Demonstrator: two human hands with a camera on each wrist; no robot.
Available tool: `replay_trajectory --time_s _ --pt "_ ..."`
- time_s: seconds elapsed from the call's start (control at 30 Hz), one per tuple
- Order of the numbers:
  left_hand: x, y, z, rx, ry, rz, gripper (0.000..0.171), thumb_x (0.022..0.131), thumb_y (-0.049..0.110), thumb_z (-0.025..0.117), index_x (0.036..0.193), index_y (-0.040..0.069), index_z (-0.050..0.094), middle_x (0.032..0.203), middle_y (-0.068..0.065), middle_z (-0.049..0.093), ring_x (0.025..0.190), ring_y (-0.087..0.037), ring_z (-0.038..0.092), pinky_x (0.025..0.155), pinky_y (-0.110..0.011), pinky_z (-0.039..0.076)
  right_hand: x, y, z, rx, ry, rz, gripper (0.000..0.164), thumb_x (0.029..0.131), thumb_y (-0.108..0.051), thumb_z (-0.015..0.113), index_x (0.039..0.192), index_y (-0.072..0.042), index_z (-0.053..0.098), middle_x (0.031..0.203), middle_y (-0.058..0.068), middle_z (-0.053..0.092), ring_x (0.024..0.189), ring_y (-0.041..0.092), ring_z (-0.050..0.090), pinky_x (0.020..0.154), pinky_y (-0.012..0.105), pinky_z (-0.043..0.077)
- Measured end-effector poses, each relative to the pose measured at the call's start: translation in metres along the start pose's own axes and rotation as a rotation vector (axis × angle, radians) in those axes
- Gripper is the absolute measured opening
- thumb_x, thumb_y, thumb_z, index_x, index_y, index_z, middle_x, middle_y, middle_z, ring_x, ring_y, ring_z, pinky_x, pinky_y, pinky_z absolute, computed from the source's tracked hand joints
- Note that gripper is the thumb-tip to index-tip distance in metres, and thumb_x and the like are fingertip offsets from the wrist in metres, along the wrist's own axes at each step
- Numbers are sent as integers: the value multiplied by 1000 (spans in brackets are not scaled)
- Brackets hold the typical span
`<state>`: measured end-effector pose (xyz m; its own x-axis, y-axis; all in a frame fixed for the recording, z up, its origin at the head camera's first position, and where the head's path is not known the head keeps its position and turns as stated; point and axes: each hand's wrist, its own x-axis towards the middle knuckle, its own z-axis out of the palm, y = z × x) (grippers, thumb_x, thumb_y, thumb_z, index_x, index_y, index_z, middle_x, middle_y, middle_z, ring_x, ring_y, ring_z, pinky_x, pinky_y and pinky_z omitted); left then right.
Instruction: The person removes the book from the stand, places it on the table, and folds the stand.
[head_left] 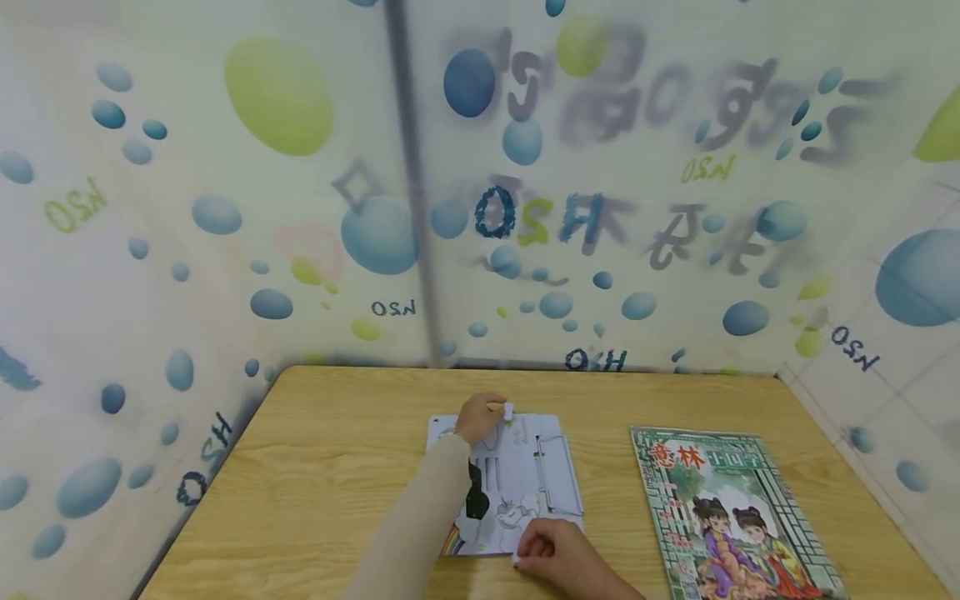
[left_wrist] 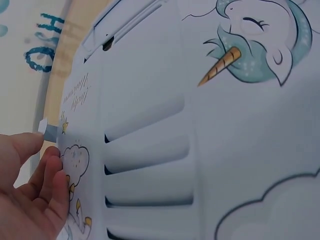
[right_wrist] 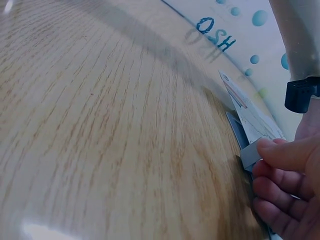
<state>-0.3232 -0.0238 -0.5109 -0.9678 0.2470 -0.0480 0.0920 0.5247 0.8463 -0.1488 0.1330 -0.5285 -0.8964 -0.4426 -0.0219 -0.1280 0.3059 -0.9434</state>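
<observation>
A white book stand (head_left: 517,477) printed with unicorns and a rainbow lies on the table, with slots in its middle and a thin wire frame on its right part. At its far edge my left hand (head_left: 480,419) pinches a small white page clip (head_left: 508,412). The left wrist view shows that clip (left_wrist: 43,126) between thumb and fingers, joined to a grey strip at the stand's edge. My right hand (head_left: 558,553) pinches a second white clip (head_left: 516,561) at the near edge. In the right wrist view, thumb and index finger hold this grey-white clip (right_wrist: 251,154).
To the right of the stand lies a magazine (head_left: 735,517) with two drawn figures on its cover. Both rest on a wood-grain table (head_left: 322,467). A curtain (head_left: 495,275) with blue and green dots hangs behind it. A black band (head_left: 476,493) is on the left wrist.
</observation>
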Motion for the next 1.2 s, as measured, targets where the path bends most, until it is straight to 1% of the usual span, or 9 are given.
replay_trajectory --time_s 0.2,0.33,0.47,0.57,0.8,0.87,0.97,1.1,1.2 --pt "-1 3 -1 34 -13 -6 27 92 9 54 117 4 61 113 -11 60 87 -22 57 66 -35 47 1 3 1 -3 -18 -45 10 82 -15 69 80 -10 60 65 -8 55 59 0 49 53 19 43" --pt "-4 6 -3 48 -15 5 26 92 9 53 116 3 61 114 -12 59 88 -23 57 69 -37 47 4 4 1 -28 11 -50 10 82 -12 68 81 -10 59 64 -7 54 58 0 49 52 19 42" --pt "-5 6 -3 61 -25 30 25 92 7 54 115 3 61 116 -12 59 89 -24 57 70 -38 47 7 3 0 -35 51 -18 10 81 -9 68 81 -8 58 63 -5 54 57 1 49 53 20 42" --pt "-4 4 -1 64 -34 46 26 91 6 54 115 3 61 116 -13 59 90 -25 57 70 -37 47 9 0 -1 -12 61 8 10 80 -7 68 81 -6 59 62 -2 55 55 2 48 52 20 41" --pt "-2 -2 0 41 -43 17 27 92 8 54 118 3 60 115 -13 59 90 -24 57 69 -36 47 10 -3 -1 8 81 46 12 79 -7 69 79 -3 58 63 -2 54 55 3 47 51 19 39" --pt "-2 -4 -1 30 -47 27 28 91 6 54 118 1 59 114 -14 59 89 -25 58 67 -36 48 11 -3 -1 17 77 49 12 80 -8 69 79 -4 58 64 -3 54 56 3 47 51 18 40" --pt "-4 -5 -4 10 -86 39 31 90 4 55 121 -1 56 117 -16 56 89 -25 57 66 -34 48 8 1 -5 53 32 53 11 82 -10 68 80 -4 60 67 -3 56 59 4 50 54 18 43" --pt "-7 -5 -14 0 -155 -4 35 90 7 56 124 0 53 115 -16 56 87 -22 57 66 -32 48 4 2 -18 79 -28 47 10 85 -12 64 84 -2 63 73 0 59 64 6 54 58 20 46" --pt "-11 -7 -25 9 -140 -33 33 91 8 55 122 0 54 105 -15 58 82 -22 57 64 -31 47 4 1 -34 27 -35 23 12 87 -12 61 88 0 64 74 1 59 63 5 52 56 20 44"
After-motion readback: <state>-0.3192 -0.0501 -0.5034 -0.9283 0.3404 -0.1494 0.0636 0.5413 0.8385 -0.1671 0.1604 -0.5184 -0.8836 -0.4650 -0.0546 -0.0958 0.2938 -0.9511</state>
